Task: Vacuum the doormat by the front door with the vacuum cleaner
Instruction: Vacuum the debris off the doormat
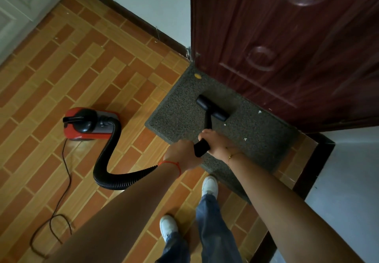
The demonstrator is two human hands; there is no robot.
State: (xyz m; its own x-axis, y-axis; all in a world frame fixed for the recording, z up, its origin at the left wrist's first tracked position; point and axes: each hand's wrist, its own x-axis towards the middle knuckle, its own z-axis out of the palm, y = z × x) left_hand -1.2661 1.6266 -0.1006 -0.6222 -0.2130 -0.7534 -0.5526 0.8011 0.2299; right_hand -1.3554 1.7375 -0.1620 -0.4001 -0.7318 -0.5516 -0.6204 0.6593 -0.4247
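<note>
1. Head view: the grey doormat [225, 131] lies on the tiled floor [82, 78], its far edge against the dark red door [287, 47].
2. The black nozzle [212, 108] sits on the mat's middle, its long axis running parallel to the door's foot; the wand [208, 122] points from the hands toward the door.
3. The left hand [181, 155] and the right hand [215, 145] both clench the wand's handle.
4. The red vacuum cleaner [90, 124] stands on the floor off the mat's left edge, its ribbed hose [108, 160] curving to the hands.
</note>
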